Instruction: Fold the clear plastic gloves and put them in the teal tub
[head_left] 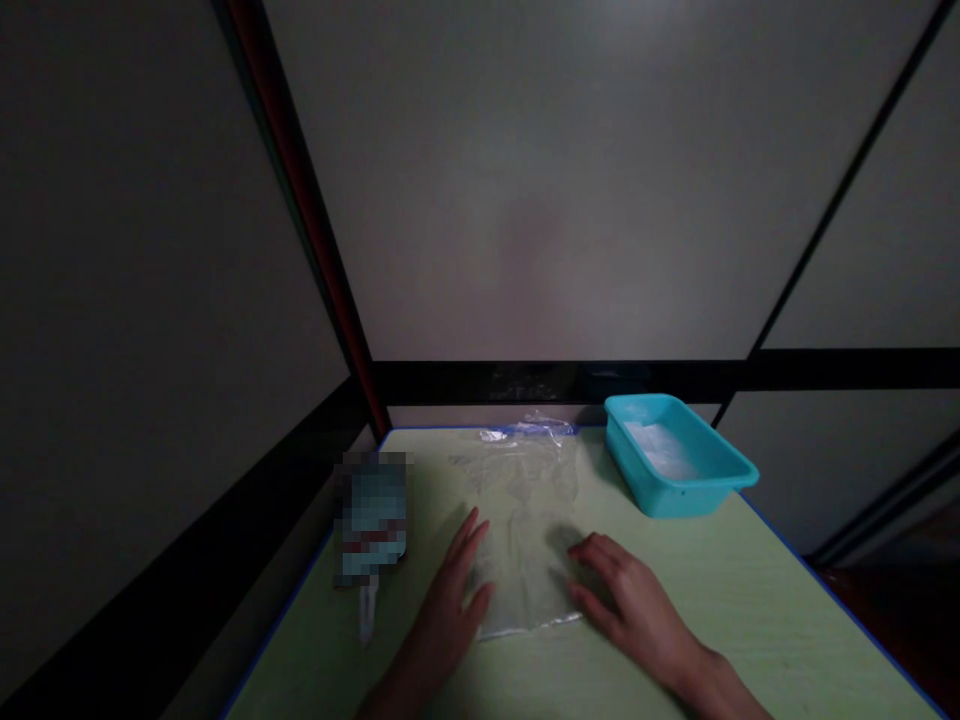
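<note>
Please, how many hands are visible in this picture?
2: the left hand is at the left side of the clear plastic on the green table; the right hand is at the plastic's right side.

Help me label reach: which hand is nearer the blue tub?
Right: the right hand is in front of the tub, apart from it; the left hand is farther off, across the plastic bag.
</note>
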